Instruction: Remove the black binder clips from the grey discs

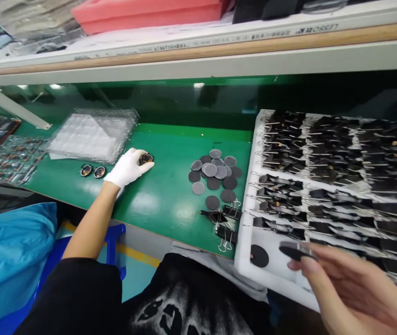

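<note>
My left hand [130,166], in a white glove, is closed around a small round black part with a coppery inside [145,159], low over the green bench. Two similar round parts [92,171] lie beside that wrist on its left. At lower right, my bare right hand [352,284] pinches a thin dark disc [298,251] between thumb and fingers, above the front corner of a white tray [245,242]. Another black disc [259,256] rests inside that corner. Grey and black discs [215,172] lie loosely heaped on the bench between my hands.
Several black binder clips [224,228] lie against the tray's left side. Rows of clipped black pieces [289,186] fill much of the tray. Clear plastic trays [93,135] and circuit boards [10,158] sit at left. A shelf [198,60] overhangs the bench; a blue stool [116,237] stands below.
</note>
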A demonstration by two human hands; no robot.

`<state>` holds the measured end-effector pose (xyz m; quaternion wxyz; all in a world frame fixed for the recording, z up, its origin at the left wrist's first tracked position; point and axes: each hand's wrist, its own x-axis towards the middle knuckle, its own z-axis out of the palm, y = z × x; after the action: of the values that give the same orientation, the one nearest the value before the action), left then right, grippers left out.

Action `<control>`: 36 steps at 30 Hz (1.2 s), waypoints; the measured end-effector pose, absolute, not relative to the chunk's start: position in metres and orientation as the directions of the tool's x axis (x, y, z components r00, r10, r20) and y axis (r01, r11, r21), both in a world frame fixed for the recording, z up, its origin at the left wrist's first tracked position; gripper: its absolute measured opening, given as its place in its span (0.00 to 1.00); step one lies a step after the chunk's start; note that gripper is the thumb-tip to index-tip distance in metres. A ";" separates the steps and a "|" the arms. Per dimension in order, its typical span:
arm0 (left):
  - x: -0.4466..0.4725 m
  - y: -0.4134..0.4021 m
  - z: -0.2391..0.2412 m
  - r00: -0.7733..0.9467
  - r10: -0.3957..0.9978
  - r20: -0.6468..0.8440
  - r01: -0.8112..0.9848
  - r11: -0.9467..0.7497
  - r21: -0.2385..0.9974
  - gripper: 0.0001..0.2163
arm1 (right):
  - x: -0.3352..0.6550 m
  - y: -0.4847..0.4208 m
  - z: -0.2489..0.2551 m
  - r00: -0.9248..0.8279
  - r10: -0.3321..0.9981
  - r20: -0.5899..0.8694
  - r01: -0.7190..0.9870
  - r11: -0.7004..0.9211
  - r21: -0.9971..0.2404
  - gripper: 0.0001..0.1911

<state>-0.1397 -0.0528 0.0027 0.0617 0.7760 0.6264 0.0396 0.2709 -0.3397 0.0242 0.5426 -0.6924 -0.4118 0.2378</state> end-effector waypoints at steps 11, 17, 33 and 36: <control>-0.023 -0.140 0.035 0.777 0.610 0.155 0.542 -0.774 0.329 0.15 | 0.234 -0.306 0.016 0.128 0.662 0.738 0.721 0.449 -0.528 0.24; 0.039 -0.164 0.049 0.860 0.429 0.275 0.343 -0.887 0.309 0.14 | 0.225 -0.300 0.013 -0.094 0.701 0.707 0.748 0.518 -0.415 0.24; 0.021 -0.126 0.050 0.836 0.415 0.359 0.345 -0.906 0.243 0.19 | 0.232 -0.296 0.021 0.257 0.963 -0.077 -0.135 -0.043 -0.990 0.06; 0.000 -0.085 0.036 0.714 0.643 0.276 0.612 -0.765 0.199 0.15 | 0.233 -0.297 0.016 0.302 0.952 -0.041 -0.157 0.007 -0.988 0.07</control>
<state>-0.0001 -0.0853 0.0357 0.0466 0.9246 0.3396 0.1661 0.2329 -0.2970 0.0162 0.6044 -0.5346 -0.3718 0.4591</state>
